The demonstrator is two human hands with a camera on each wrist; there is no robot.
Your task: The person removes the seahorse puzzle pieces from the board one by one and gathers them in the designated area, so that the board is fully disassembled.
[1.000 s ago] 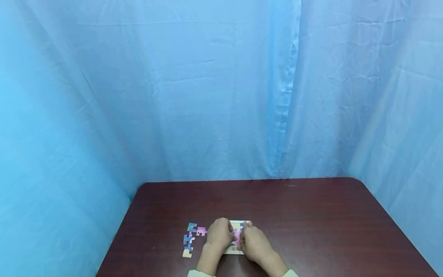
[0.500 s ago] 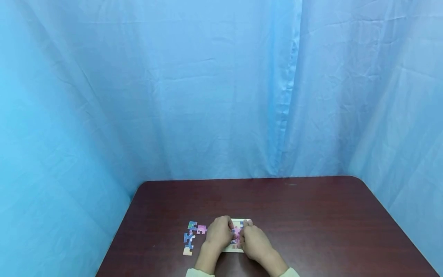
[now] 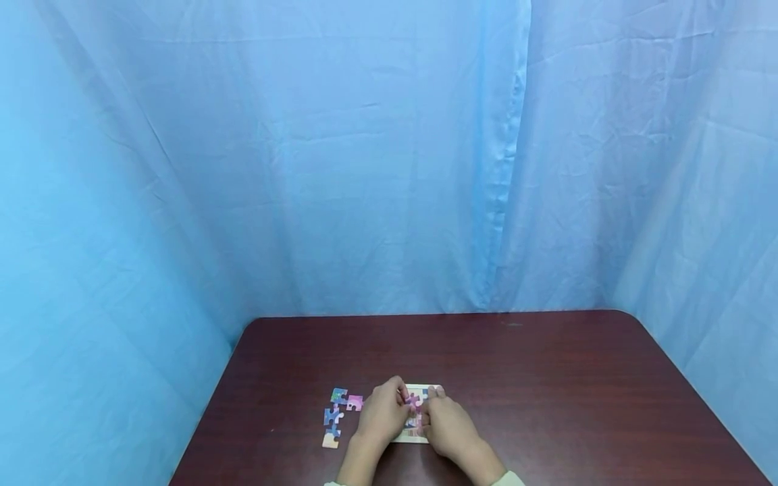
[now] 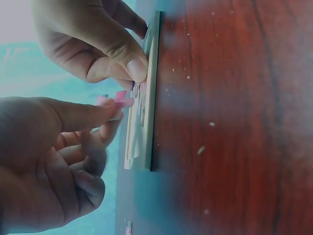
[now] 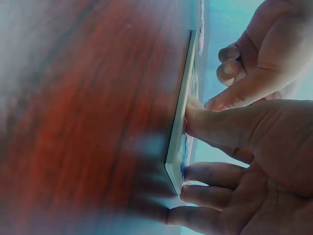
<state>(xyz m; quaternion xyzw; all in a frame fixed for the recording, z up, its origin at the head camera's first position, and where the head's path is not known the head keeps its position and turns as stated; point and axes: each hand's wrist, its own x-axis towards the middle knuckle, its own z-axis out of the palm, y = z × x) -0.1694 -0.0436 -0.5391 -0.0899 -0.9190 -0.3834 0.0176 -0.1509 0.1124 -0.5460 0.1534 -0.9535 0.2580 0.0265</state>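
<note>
A puzzle board (image 3: 410, 441) with a pale frame lies flat near the front of the table, with pink, blue and cream pieces inside. My left hand (image 3: 381, 413) is over its left side. Between thumb and fingertips it pinches a pink puzzle piece (image 4: 120, 99), raised just off the board and tilted. My right hand (image 3: 450, 424) rests on the right side of the board, the thumb (image 5: 210, 121) pressing on its face. The other fingers of that hand extend to the board's edge, fairly straight. Both hands hide much of the picture.
Loose puzzle pieces lie left of the board: a green-blue one (image 3: 338, 395), a pink one (image 3: 355, 403), blue ones (image 3: 331, 416) and a cream one (image 3: 330, 441). The dark red-brown table (image 3: 547, 391) has light blue curtains (image 3: 377, 202) around it.
My left hand has shifted slightly and its fingertips have lifted, with the pink puzzle piece now raised between them. The right hand stays in nearly the same place on the board.
</note>
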